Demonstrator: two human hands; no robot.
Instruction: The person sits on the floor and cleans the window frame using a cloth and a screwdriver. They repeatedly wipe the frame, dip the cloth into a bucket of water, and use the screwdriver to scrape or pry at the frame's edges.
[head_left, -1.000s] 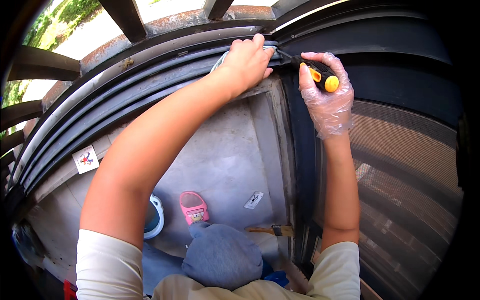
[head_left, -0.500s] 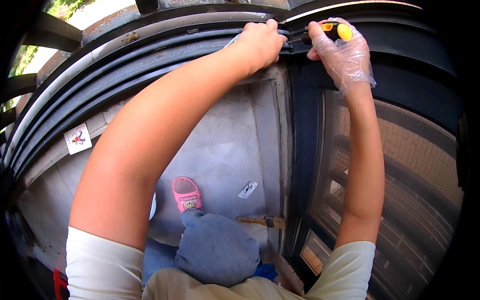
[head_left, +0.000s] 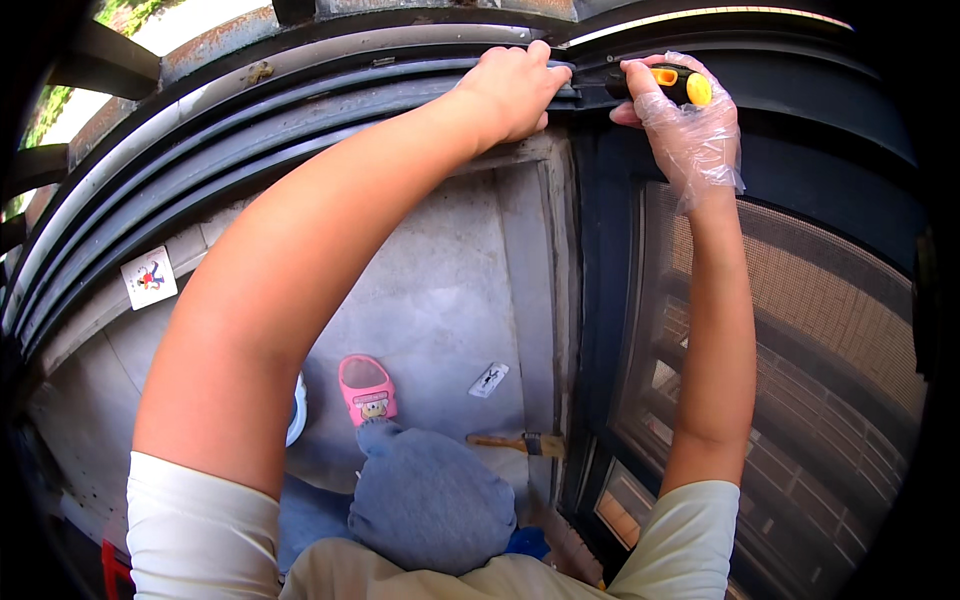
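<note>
My right hand point(head_left: 690, 125), in a clear plastic glove, is closed around a utility knife point(head_left: 668, 80) with a black body, an orange slider and a yellow end. The knife's front end points left at the dark window frame; its blade does not show clearly. My bare left hand point(head_left: 515, 92) lies over the grooved window track point(head_left: 330, 92), just left of the knife. Its fingers are bent down onto the rails, and what they press or pinch is hidden beneath them.
A dark frame with a mesh screen point(head_left: 800, 300) stands on the right. Below lie a brush point(head_left: 540, 445), a small white packet point(head_left: 489, 379) and a pink slipper point(head_left: 368, 390). A printed card point(head_left: 149, 278) rests on the ledge at left. Metal bars point(head_left: 105, 65) rise beyond the track.
My right hand has moved slightly down with the knife. My left hand has stayed over the track, and a pale edge that showed beside it is out of sight. The view has shifted a little.
</note>
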